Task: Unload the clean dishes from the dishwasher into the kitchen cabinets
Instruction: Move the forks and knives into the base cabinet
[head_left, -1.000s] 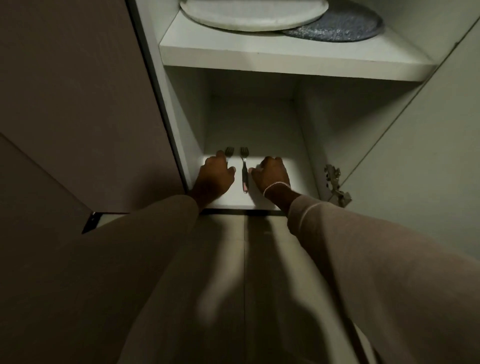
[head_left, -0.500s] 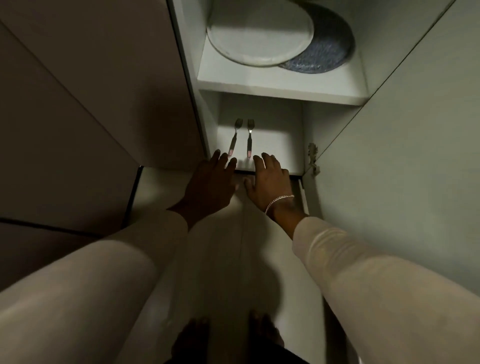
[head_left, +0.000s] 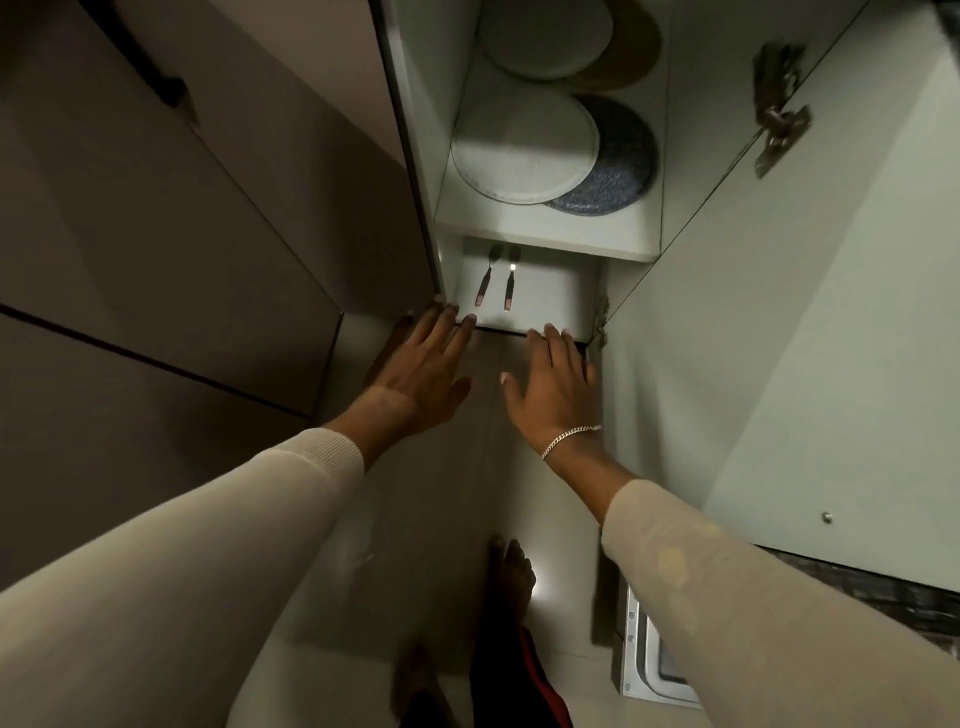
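Both your hands are released, fingers straight and holding nothing. Your left hand (head_left: 421, 364) lies at 9 o'clock of your right hand (head_left: 556, 384), with the fingertips of both at the front edge of the cabinet's bottom shelf (head_left: 550, 291). At 12 o'clock from them, a left cutlery piece (head_left: 485, 280) and a right cutlery piece (head_left: 510, 286) lie side by side on that shelf, handles toward you. One shelf up, a white plate (head_left: 524, 150) overlaps a speckled dark plate (head_left: 618, 171) at its 3 o'clock.

Heads of the two utensils (head_left: 484, 285) are lost in shadow.
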